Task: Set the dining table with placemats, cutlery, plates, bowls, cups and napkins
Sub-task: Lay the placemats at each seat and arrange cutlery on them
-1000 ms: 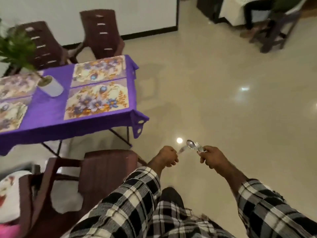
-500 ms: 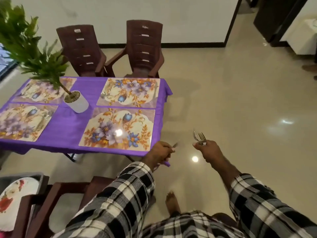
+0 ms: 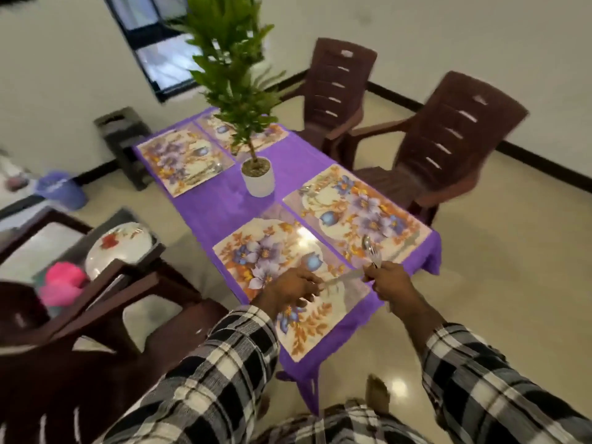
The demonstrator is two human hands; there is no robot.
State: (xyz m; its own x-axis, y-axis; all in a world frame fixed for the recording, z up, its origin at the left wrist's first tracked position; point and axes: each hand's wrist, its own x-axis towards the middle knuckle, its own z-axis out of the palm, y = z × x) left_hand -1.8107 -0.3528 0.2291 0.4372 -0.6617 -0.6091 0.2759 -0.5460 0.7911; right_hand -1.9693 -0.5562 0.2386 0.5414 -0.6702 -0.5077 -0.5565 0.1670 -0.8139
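Left hand (image 3: 290,285) grips a knife (image 3: 341,278); right hand (image 3: 389,283) grips spoon and fork (image 3: 371,251), both above the nearest placemat (image 3: 256,251). Cutlery judged light, stiff, slippery; hold by the handles.

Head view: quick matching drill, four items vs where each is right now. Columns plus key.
Items:
1. knife
2. spoon and fork
3. potted plant
4. white floral dish

Places:
A. on the chair at left
B. in the right hand
C. middle of the purple table
D. in the left hand

Pairs: 1-D, 2-B, 3-C, 4-A
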